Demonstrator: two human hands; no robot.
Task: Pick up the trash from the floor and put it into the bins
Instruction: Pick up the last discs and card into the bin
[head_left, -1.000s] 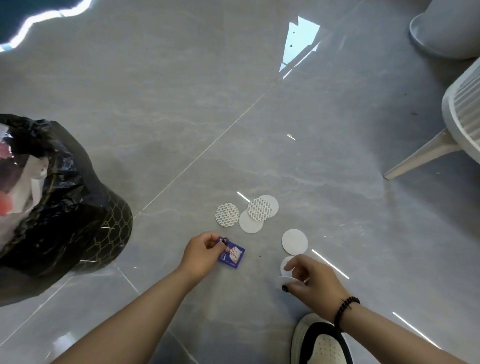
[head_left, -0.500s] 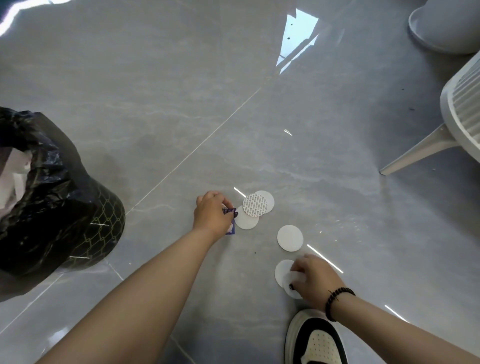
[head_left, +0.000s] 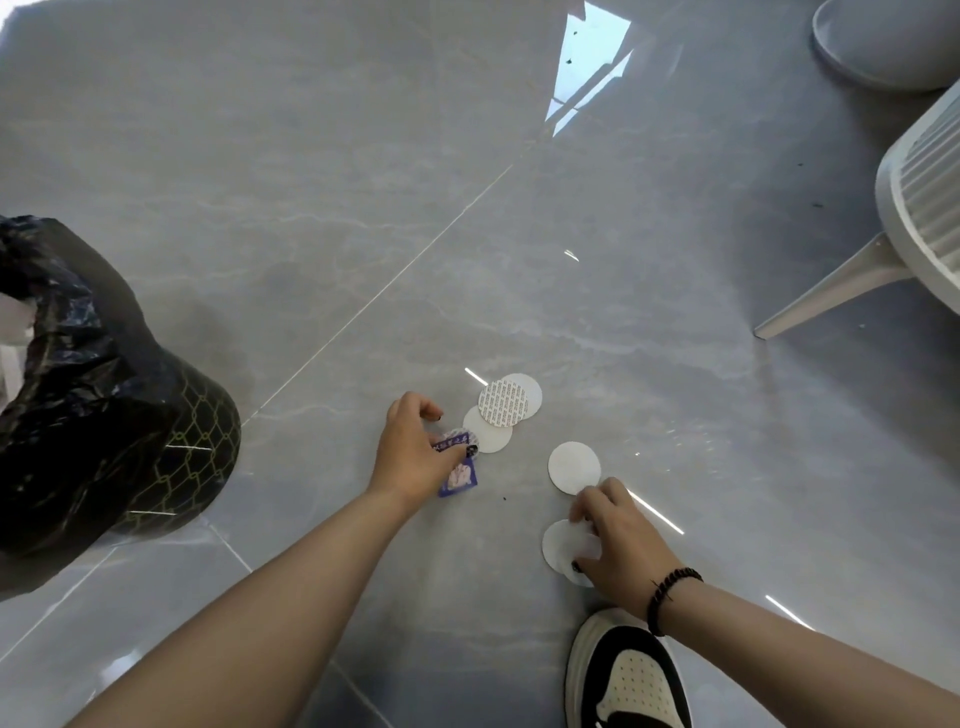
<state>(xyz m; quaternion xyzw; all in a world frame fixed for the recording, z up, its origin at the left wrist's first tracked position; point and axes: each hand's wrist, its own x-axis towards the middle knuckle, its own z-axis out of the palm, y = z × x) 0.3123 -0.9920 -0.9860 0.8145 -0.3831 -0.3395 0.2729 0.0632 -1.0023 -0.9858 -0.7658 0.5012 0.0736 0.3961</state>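
- Left hand (head_left: 415, 457) low over the grey floor (head_left: 311, 208), fingers pinching a small purple wrapper (head_left: 460, 475) along with what looks like a patterned disc (head_left: 457, 436) tucked behind it.
- Right hand (head_left: 618, 540) down too, fingers curled on a pair of overlapping white discs (head_left: 563, 545) just by the black-and-white shoe (head_left: 623, 675).
- Loose trash on the floor: a plain white disc (head_left: 574, 467) just above the right hand, and a cluster of three (head_left: 506, 410) touching one another beside the left hand.
- To do this well, I'd say slide a nail under each thin disc's edge; flat on glossy tile, they won't lift from a straight press.
- Worth stacking discs in each hand before heading to the bin, so nothing already held slips.
- The black-lined bin (head_left: 104, 415) sits off to the left, mouth open, with clear floor between it and the left hand.
- Chair leg (head_left: 831, 291) stands well apart on the right, no obstacle.
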